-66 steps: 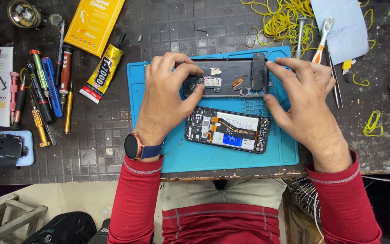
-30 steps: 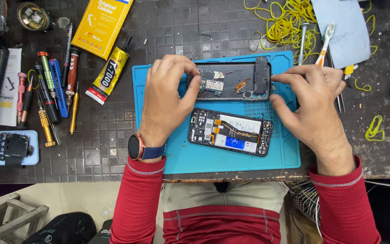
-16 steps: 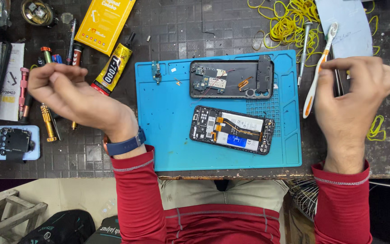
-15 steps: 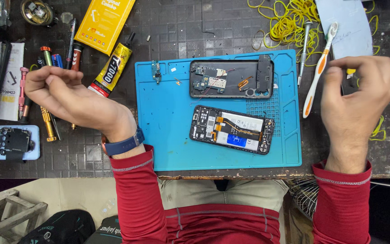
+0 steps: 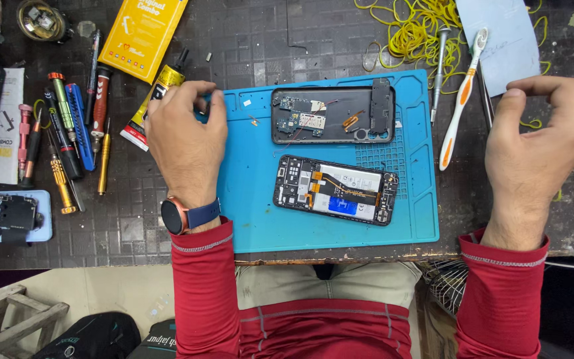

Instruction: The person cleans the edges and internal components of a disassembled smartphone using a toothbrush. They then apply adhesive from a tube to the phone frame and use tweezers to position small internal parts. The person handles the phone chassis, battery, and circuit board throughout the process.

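While both phone halves (image 5: pixel 333 115) (image 5: pixel 335 190) lie opened on mat (image 5: pixel 260 219), left hand (image 5: pixel 184 136) rests at mat corner, fingers curled, grip hidden; right hand (image 5: pixel 539 143) hovers off-mat, fingers pinched, contents unclear.

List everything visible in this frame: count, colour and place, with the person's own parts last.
Work mat: one, blue, table centre.
Phone back housing: one, dark, on the mat's upper part.
Opened phone: one, black with a blue patch, on the mat below the housing.
Glue tube: one, yellow and black, left of the mat.
Flat box: one, yellow, top left.
Screwdrivers: several, mixed colours, far left.
Toothbrush: one, white and orange, right of the mat.
Rubber bands: many, yellow, top right.
Left hand: at the mat's left edge, wrist with a watch.
Right hand: raised at the right, fingers curled.
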